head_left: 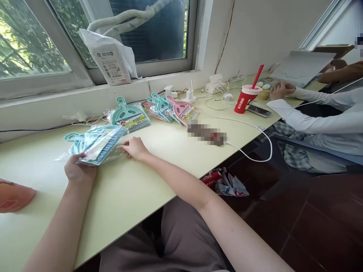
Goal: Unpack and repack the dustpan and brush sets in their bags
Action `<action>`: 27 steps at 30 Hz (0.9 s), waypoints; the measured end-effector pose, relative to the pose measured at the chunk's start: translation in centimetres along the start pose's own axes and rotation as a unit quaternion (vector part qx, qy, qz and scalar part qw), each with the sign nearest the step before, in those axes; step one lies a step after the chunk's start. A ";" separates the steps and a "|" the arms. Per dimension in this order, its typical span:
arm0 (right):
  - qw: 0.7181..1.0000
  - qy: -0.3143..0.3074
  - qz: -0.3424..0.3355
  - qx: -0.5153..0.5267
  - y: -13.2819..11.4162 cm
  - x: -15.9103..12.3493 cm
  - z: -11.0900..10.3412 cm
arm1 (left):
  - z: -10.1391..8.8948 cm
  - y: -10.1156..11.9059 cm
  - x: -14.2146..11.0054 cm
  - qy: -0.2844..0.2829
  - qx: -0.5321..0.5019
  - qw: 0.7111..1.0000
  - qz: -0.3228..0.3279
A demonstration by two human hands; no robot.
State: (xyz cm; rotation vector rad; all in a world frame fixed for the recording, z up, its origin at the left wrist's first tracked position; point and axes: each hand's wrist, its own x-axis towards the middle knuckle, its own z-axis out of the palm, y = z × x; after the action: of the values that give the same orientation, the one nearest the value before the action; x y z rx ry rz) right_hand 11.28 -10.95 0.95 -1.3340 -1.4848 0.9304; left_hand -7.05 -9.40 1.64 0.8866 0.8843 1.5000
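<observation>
A teal dustpan and brush set (98, 145), wrapped in clear plastic, is tilted above the table's left part. My left hand (79, 168) grips its lower edge, thumb on top. At the right end of the wrapper, my right hand (136, 148) has its fingers closed in a pinch on the loose clear plastic. Just behind lies another wrapped teal dustpan set (129, 117). Further right are several more wrapped sets, teal ones (159, 105) and a pink dustpan (183, 109) among them.
A blurred-out object (207, 134) on a white cable lies right of my hands. Beyond are a red cup (244, 100) with a straw, a phone (258, 110) and a co-worker's hands (280, 90). An orange container (15, 196) stands left; a packet (109, 62) rests on the windowsill.
</observation>
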 end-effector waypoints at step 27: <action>0.953 0.015 0.070 0.293 -0.8 0.4 -0.7 | 1.3 0.1 -1.8 -0.075 0.003 0.997 -0.010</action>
State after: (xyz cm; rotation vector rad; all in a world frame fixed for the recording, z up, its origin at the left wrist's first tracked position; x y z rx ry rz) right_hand 11.66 -10.66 2.01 -1.0087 -0.9799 1.3112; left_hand -5.76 -11.16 2.15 0.9783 0.7851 1.3943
